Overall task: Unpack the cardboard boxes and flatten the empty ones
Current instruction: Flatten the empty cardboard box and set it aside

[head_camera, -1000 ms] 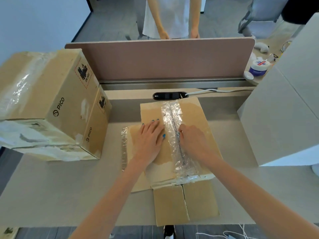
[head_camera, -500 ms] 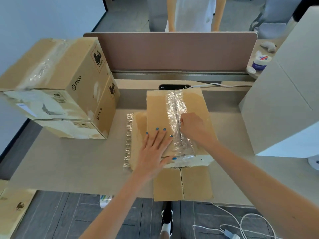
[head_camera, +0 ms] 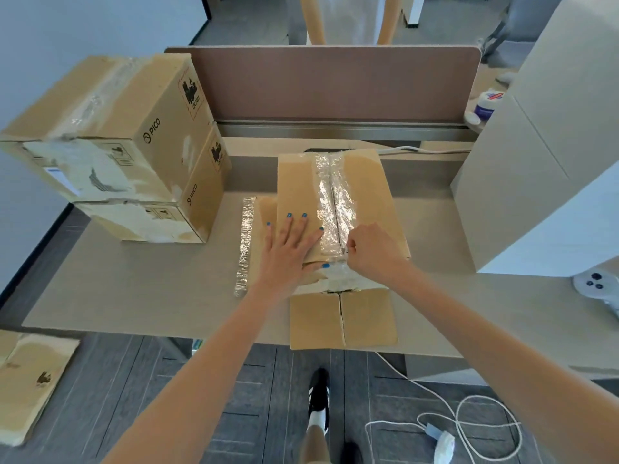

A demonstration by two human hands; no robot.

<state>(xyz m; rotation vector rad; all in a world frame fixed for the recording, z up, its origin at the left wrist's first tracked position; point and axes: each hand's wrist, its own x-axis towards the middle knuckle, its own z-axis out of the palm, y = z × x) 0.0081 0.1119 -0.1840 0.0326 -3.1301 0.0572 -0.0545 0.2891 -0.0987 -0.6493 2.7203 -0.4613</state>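
The flattened cardboard box (head_camera: 365, 182) lies at the centre of the desk (head_camera: 134, 289), with its near flaps overhanging the front edge. The left grip (head_camera: 288, 252) is spread, palm down, fingers straight, pressing on the box's left panel. The right grip (head_camera: 371, 252) is curled, its fingertips pinching the clear tape (head_camera: 331, 195) that runs along the centre seam, close to the near end. A loose tape strip (head_camera: 246, 242) lies along the box's left edge. Two stacked PICO cartons (head_camera: 110, 128) stand on the desk's left side, and a large white box (head_camera: 536, 195) stands on the right. Another flattened carton (head_camera: 30, 380) lies on the floor at left.
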